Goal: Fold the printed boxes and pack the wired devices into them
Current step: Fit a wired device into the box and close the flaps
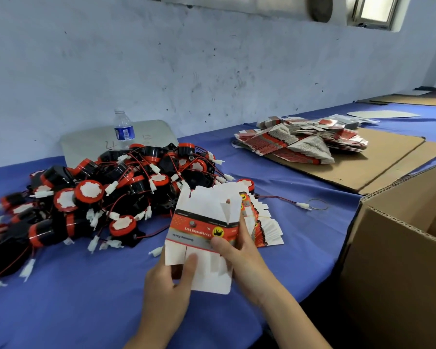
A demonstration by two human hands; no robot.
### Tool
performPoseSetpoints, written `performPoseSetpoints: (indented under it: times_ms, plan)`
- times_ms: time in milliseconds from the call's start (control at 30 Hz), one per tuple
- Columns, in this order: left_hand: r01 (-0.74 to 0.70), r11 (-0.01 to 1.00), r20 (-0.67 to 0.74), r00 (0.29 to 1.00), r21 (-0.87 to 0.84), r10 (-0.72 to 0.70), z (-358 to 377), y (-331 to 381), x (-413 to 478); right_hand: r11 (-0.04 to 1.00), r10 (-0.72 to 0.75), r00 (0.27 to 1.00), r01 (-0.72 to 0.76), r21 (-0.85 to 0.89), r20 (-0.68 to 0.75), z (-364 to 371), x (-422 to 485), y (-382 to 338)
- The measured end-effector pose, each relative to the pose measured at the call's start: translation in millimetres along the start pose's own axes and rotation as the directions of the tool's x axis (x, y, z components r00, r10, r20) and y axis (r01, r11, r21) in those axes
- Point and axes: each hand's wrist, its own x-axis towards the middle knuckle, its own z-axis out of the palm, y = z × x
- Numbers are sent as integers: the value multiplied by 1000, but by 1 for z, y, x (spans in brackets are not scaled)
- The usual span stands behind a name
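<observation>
Printed box (204,230), still flat, sits between both hands, just above the blue table cloth (73,306). Its long side runs from 12 o'clock to 6 o'clock, with white flaps at both ends. The left hand (166,283) pinches the bottom flaps, thumb on top. The right hand (239,250) grips the right edge, thumb pressed on the red and black print, fingers tucked behind. Both hands are already on it, so I think the next step is to push the flat card open into a box shape. The card looks thin, smooth and bendy.

Just behind the box, at 1 o'clock from the right hand, a small fanned stack of flat boxes (262,225) lies on the cloth. At 10 o'clock from the left hand, close by, is the pile of wired devices (106,195). They are round, black and red, hard and shiny, with thin red wires and little white plugs all tangled up. The left hand is nearer to them.

Farther off at 1 o'clock, a bigger heap of flat boxes (300,143) lies on brown cardboard. At 3 o'clock stands an open cardboard carton (398,248). A water bottle (123,129) stands by the wall.
</observation>
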Motion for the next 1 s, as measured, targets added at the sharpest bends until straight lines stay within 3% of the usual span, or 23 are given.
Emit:
performPoseSetpoints:
  times_ms: [133, 233, 333, 400, 500, 600, 733, 1000]
  plan:
    - [-114, 993, 151, 982, -20, 115, 0, -3, -4, 997, -44, 969, 58, 49, -244, -1, 5, 0]
    - [-144, 985, 192, 968, -95, 160, 1, -2, -5, 995, -67, 956, 86, 52, -285, -5, 7, -7]
    - [-5, 940, 81, 996, -341, 35, 3, 1, 1, 991, -92, 960, 113, 66, -263, -9, 5, -15]
    - [-53, 912, -48, 998, -407, 37, -2, 4, 7, 988, -147, 956, 152, 0, -253, -12, 3, -20]
    - [-96, 905, -33, 995, -414, 91, -3, 7, 7, 956, -228, 960, 189, -225, -164, -9, -1, -21]
    - [-106, 908, 87, 984, -406, 154, 7, 7, 1, 953, -201, 980, 195, -230, -2, 3, -7, -14]
    - [-154, 909, 42, 982, -387, 184, 9, 8, -1, 895, -222, 954, 281, -346, 201, 15, -14, -11]
    - [-146, 936, 86, 979, -321, 183, 4, 8, -3, 804, -345, 915, 403, -436, 210, 15, -18, -26]
